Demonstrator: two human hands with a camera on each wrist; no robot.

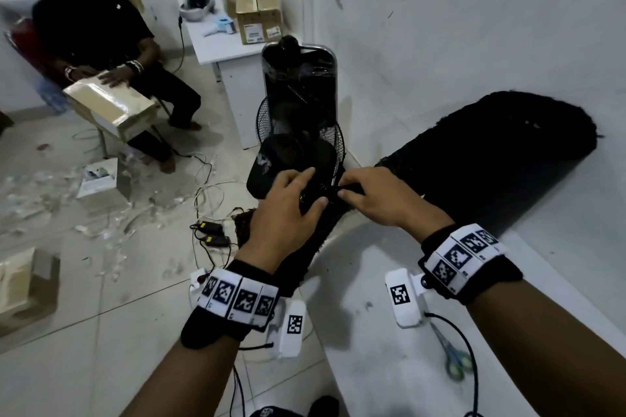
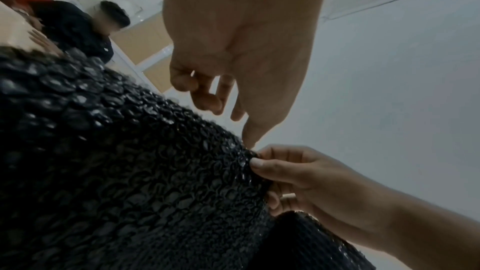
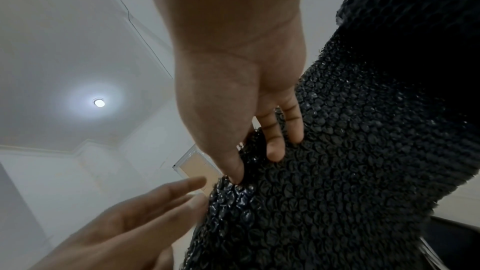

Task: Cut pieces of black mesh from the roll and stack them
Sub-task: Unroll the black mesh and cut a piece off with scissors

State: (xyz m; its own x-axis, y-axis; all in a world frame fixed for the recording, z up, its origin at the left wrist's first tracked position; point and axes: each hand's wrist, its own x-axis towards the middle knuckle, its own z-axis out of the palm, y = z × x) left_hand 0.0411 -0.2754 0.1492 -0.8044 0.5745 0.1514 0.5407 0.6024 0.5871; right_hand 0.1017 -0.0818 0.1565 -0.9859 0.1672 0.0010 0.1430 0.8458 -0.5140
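Mesh [image 1: 457, 179], trailing from the roll [image 1: 528, 125] over the table [image 1: 389, 349] edge, is pinched at its border by the right hand [image 1: 379, 200], left hand [image 1: 281, 210] relaxed alongside; seemingly light and limp, best gripped there.

Black cylindrical mesh roll [image 1: 491, 152] laid on the white flat table [image 1: 389, 366] against the wall, loose end [image 1: 305, 240] draped over the table's left edge, pinched there by the right hand [image 1: 382, 200], touched by the left hand [image 1: 288, 210] just left of it, green-handled metal scissors [image 1: 454, 359] laid on the table nearer the person, black wire-caged standing fan [image 1: 298, 118] set behind the hands.
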